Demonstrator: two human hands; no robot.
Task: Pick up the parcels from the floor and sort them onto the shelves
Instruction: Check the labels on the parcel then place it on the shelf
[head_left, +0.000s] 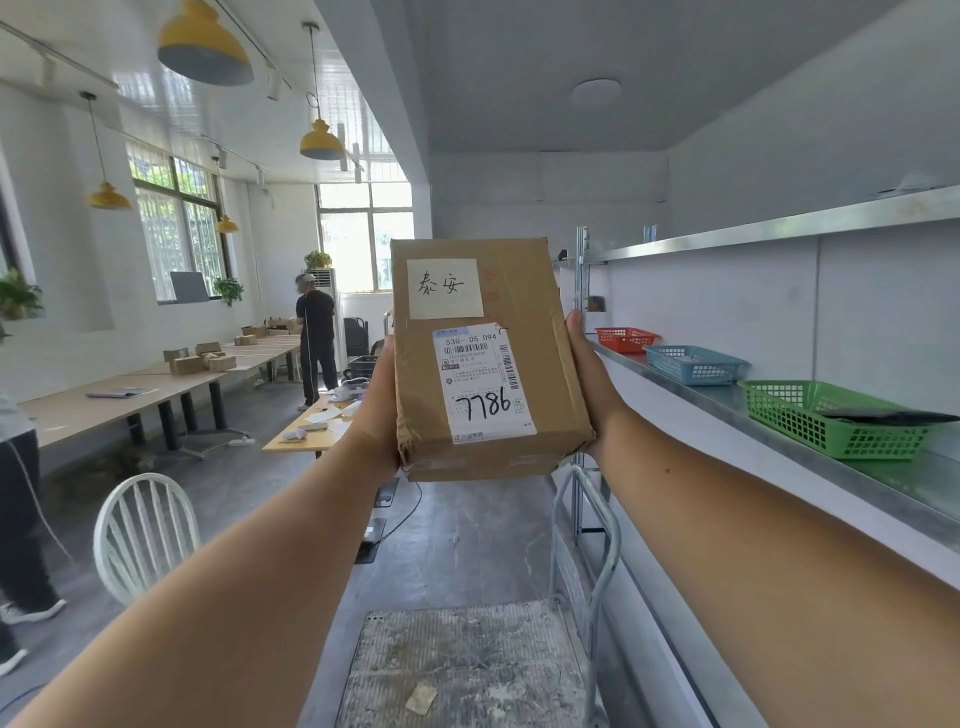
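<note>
Two bare arms: the left forearm (234, 571) and right forearm (753, 519) show uncovered up to the wrists, and the left hand (376, 400) and right hand (589, 384) are ungloved. A small dark spot (669, 470), perhaps a mole, marks the right forearm
</note>
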